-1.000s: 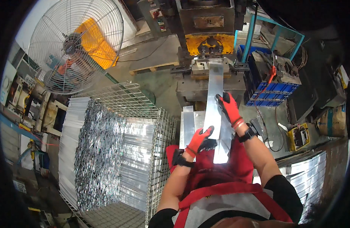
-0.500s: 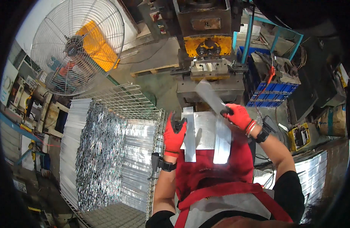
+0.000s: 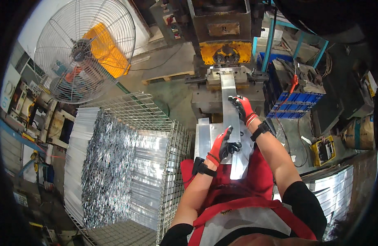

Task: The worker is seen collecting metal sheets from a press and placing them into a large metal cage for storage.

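Note:
A long flat metal strip (image 3: 229, 110) reaches from the die (image 3: 213, 76) of the press toward me, its far end resting on the die. My right hand (image 3: 242, 108), in a red glove with black fingertips, is closed on the strip's right edge near its middle. My left hand (image 3: 222, 146), gloved the same way, is at the strip's near end, thumb and fingers apart and seemingly touching it. Beneath the hands, more strips (image 3: 240, 166) lie on a metal plate above my lap. Another single strip (image 3: 204, 137) lies to the left on that plate.
A wire mesh cage (image 3: 170, 164) full of stacked metal strips (image 3: 111, 164) stands at my left. Behind it is a large fan (image 3: 80, 53). Blue crates (image 3: 293, 102) stand right of the press (image 3: 224, 28). A yellow basket (image 3: 323, 149) sits farther right.
The right hand has swung the strip straight and moved it forward, so its far end now rests on the die. My left hand has moved right to the strip's near end.

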Tool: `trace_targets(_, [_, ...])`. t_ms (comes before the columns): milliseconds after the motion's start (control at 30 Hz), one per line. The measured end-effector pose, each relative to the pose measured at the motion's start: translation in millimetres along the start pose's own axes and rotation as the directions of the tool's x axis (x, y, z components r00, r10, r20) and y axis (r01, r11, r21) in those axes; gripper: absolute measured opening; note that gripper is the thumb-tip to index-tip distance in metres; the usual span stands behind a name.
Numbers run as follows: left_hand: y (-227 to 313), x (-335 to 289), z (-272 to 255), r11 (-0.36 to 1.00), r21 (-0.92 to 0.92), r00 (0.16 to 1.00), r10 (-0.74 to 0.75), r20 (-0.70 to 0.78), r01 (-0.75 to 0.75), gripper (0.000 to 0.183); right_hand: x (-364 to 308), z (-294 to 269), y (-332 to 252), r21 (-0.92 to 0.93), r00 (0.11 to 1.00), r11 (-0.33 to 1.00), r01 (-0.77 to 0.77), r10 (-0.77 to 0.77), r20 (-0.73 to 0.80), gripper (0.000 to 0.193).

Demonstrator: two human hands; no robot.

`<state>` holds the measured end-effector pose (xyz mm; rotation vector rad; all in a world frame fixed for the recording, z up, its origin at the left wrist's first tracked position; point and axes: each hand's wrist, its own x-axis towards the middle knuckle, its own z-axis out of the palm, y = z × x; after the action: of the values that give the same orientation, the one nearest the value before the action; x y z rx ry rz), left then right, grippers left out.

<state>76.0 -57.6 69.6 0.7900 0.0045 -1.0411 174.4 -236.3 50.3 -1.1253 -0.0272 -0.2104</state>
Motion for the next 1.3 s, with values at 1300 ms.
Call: trace_targets(1300, [-0.7,2.3,8.7,0.981,-0.086,0.978,0.163,-0.13,-0.175,0.03,13.0,-9.8,9.0,-0.071,0.998,0.996,-0.058,0.06,0.02,0.022])
